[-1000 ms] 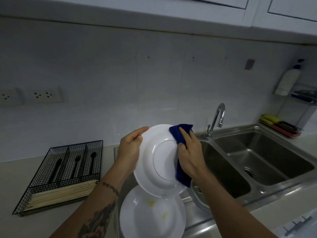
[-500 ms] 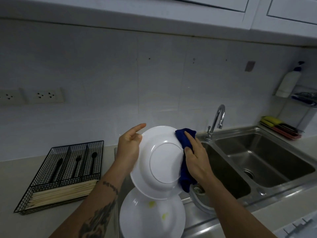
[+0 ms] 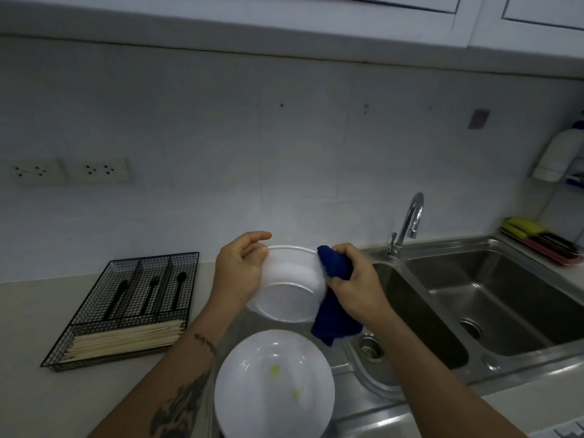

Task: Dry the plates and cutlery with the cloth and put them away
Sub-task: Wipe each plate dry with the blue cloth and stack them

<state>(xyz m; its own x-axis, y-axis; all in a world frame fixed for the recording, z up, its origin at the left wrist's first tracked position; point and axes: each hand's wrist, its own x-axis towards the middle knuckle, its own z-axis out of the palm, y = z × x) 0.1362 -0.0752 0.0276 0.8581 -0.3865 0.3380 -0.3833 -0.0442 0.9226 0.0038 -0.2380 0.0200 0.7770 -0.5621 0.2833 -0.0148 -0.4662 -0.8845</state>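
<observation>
Plate point(image 3: 289, 284): white, round, glossy, held above the drainboard left of the sink point(image 3: 493, 298). Tilted steeply, underside with raised foot ring facing the camera, far rim uppermost; no long axis, being circular. Slightly blurred.

Left hand point(image 3: 238, 270): grips the plate's left rim, thumb on the near side, fingers curled over the top edge.

Right hand point(image 3: 355, 279): clenched round the cloth point(image 3: 335, 298), pressing it against the plate's right rim. Cloth dark blue, soft, bunched at the top, loose end hanging below the hand.

Second plate point(image 3: 275, 384): white, round, lying face up just below the held one, with two small yellowish spots on its surface.

Tray point(image 3: 126, 306): black wire mesh, rectangular, on the counter to the left; three black utensils in its rear compartments, handles toward the camera; pale chopsticks point(image 3: 126, 338) lying crosswise in the front compartment.

Sink: stainless steel, double bowl, curved chrome tap point(image 3: 409, 222) behind it.
</observation>
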